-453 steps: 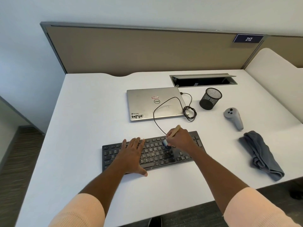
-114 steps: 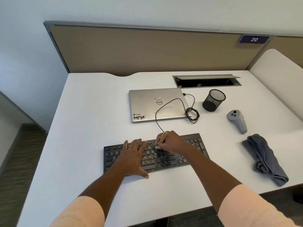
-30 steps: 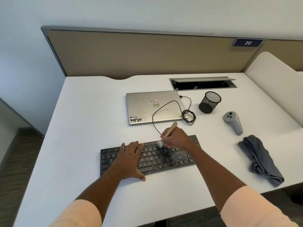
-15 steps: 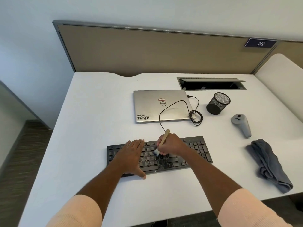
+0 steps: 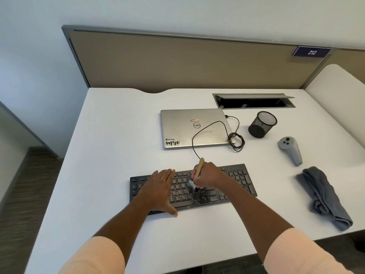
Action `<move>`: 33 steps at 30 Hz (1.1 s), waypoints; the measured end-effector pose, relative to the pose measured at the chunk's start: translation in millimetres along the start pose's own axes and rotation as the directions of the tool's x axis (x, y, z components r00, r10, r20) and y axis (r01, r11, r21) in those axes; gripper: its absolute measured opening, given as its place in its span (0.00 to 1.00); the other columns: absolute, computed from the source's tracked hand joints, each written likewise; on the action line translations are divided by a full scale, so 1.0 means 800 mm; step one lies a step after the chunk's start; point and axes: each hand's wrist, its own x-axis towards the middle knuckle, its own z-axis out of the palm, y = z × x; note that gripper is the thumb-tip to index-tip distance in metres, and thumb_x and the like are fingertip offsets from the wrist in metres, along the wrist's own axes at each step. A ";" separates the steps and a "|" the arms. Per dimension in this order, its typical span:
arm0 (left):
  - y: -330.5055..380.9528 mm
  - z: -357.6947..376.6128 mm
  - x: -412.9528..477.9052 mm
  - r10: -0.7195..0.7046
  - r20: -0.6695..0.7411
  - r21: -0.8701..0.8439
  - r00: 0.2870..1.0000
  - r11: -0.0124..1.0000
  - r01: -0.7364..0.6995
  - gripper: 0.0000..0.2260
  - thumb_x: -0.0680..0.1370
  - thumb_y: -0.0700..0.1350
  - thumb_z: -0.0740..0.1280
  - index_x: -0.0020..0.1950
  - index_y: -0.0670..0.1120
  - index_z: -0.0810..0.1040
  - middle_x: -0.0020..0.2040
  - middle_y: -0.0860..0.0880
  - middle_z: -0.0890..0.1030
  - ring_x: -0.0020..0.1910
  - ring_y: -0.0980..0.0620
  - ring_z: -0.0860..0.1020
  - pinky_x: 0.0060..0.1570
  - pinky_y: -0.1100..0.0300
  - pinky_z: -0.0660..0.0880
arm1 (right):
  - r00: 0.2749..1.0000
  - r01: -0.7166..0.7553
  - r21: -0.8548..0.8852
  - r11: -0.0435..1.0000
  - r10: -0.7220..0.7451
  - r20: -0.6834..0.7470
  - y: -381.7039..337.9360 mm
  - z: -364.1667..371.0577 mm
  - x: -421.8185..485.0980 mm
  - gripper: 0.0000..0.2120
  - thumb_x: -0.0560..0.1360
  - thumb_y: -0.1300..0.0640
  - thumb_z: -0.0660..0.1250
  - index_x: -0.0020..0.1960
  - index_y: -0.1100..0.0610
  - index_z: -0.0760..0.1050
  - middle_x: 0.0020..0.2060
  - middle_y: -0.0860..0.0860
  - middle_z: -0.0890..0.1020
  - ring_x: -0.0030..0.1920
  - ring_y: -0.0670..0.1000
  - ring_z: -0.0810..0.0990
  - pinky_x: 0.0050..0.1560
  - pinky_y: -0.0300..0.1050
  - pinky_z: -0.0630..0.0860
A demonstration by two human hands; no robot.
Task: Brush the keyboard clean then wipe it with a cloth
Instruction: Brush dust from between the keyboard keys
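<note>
While the left hand (image 5: 160, 186) lies spread flat on the left half of the black keyboard (image 5: 237, 180), pinning it to the white surface (image 5: 118, 135), the right hand (image 5: 207, 177) pinches the wooden-handled brush (image 5: 200, 167) over the middle keys. The stroke would likely go best short and light, with the bristles angled into the gaps to flick crumbs toward the keyboard's edge. Both hands cover many keys, the bristles are blurred, any dust is too fine to see, and the grey cloth (image 5: 324, 196) lies crumpled off to the right, well apart from the keyboard.
</note>
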 end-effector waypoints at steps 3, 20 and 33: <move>0.000 0.001 0.000 0.000 0.005 -0.006 1.000 1.000 0.000 0.62 0.65 0.74 0.70 0.81 0.43 0.39 0.82 0.45 0.45 0.81 0.47 0.45 0.76 0.51 0.39 | 0.997 0.010 -0.070 0.998 -0.004 0.079 0.002 0.001 0.000 0.07 0.72 0.66 0.67 0.48 0.62 0.82 0.41 0.56 0.86 0.41 0.52 0.87 0.44 0.42 0.84; 0.000 0.001 0.001 -0.002 0.025 0.001 1.000 1.000 0.002 0.62 0.65 0.75 0.70 0.81 0.44 0.39 0.82 0.44 0.45 0.81 0.46 0.45 0.77 0.49 0.40 | 0.958 0.282 -0.158 0.946 -0.286 -0.007 -0.010 0.003 0.012 0.08 0.73 0.64 0.70 0.48 0.57 0.86 0.44 0.51 0.87 0.43 0.48 0.83 0.46 0.41 0.78; 0.000 0.000 0.000 -0.003 0.028 -0.004 1.000 1.000 0.003 0.62 0.65 0.74 0.70 0.81 0.44 0.39 0.82 0.45 0.45 0.81 0.46 0.45 0.77 0.49 0.40 | 0.972 0.236 -0.185 0.954 -0.230 0.054 -0.010 0.018 0.011 0.05 0.73 0.61 0.70 0.44 0.53 0.82 0.39 0.48 0.84 0.39 0.47 0.80 0.41 0.38 0.74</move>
